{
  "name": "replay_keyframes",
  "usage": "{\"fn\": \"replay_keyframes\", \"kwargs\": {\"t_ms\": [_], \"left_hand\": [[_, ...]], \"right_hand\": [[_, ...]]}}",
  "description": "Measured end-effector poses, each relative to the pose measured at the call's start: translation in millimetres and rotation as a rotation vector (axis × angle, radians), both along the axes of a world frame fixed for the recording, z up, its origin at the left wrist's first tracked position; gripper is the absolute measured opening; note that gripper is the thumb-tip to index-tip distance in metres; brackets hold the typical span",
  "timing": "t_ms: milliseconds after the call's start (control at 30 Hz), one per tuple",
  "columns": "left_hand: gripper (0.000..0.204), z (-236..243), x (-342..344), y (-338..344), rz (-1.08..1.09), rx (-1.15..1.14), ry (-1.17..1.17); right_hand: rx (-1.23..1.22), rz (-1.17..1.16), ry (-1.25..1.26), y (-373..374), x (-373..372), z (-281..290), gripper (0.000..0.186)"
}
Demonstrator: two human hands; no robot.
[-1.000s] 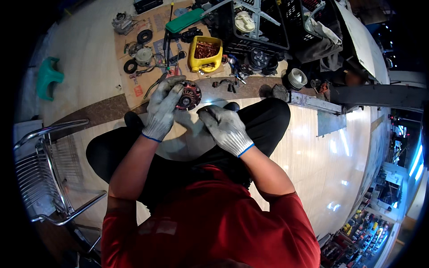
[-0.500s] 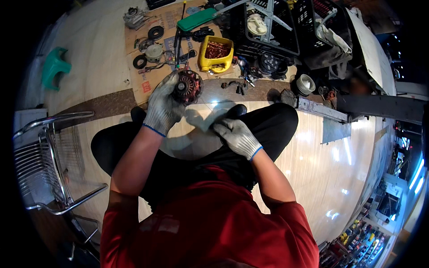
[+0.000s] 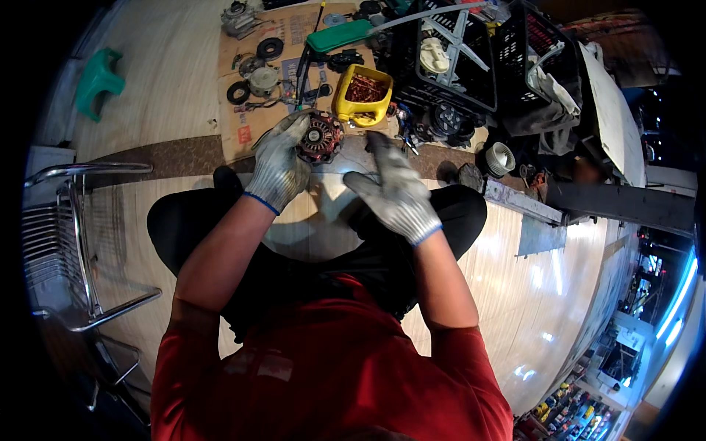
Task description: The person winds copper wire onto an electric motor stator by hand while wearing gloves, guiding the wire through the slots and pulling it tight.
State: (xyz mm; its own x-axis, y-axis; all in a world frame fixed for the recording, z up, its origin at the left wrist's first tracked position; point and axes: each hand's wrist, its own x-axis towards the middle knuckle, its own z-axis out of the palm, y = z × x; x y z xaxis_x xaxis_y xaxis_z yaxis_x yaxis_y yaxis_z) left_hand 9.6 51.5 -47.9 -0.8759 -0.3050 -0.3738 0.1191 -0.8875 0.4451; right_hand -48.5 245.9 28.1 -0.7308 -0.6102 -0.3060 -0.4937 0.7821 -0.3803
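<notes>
In a white knit glove with a blue cuff, my left hand (image 3: 281, 163) grips a motor stator (image 3: 321, 138) by its left side. This round part has reddish copper windings and a light hub in the middle. To its right is my gloved right hand (image 3: 396, 192), apart from the stator. Its thumb points left and its fingers stretch forward, darkened at the tips and slightly blurred. Nothing shows in that hand. Just beyond the stator stands a cut-open yellow jug (image 3: 365, 94) holding copper-coloured scraps.
Flattened cardboard (image 3: 234, 81) bears black rings, motor parts and a green-headed tool (image 3: 340, 35). Black crates (image 3: 454, 62) stand far right, near a white fan wheel (image 3: 500, 159). A green stool (image 3: 99, 82) and a metal chair (image 3: 88, 242) are at left.
My right hand has moved forward from near my right leg toward the stator, its thumb and fingers spreading. The left hand still holds the stator, now slightly farther right in view.
</notes>
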Motion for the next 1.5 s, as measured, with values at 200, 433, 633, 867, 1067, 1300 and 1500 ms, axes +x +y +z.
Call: {"fn": "replay_keyframes", "kwargs": {"t_ms": [200, 433, 633, 867, 1067, 1300, 1500], "left_hand": [[0.026, 14, -2, -4, -0.013, -0.008, -0.09], [0.03, 15, -1, -18, -0.022, -0.026, -0.055], [0.044, 0, -4, -12, -0.016, -0.03, -0.135], [0.049, -52, 7, -46, -0.152, 0.034, -0.054], [0.049, -55, -7, -36, -0.213, -0.027, -0.064], [0.048, -55, -4, -25, -0.271, -0.029, -0.025], [0.044, -44, 7, -2, -0.526, 0.063, 0.176]], "right_hand": [[-0.545, 0.169, -0.232, -20, -2, -46, 0.032], [-0.448, -0.08, -0.232, 37, 43, -23, 0.022], [-0.308, -0.104, -0.14, 157, 62, 5, 0.02], [0.214, -0.271, 0.211, 399, 104, -49, 0.021], [0.52, -0.778, -0.058, 533, 215, -64, 0.031], [0.845, -0.925, -0.274, 584, 306, -91, 0.03], [0.554, -0.998, -0.791, 599, 325, -127, 0.058]]}}
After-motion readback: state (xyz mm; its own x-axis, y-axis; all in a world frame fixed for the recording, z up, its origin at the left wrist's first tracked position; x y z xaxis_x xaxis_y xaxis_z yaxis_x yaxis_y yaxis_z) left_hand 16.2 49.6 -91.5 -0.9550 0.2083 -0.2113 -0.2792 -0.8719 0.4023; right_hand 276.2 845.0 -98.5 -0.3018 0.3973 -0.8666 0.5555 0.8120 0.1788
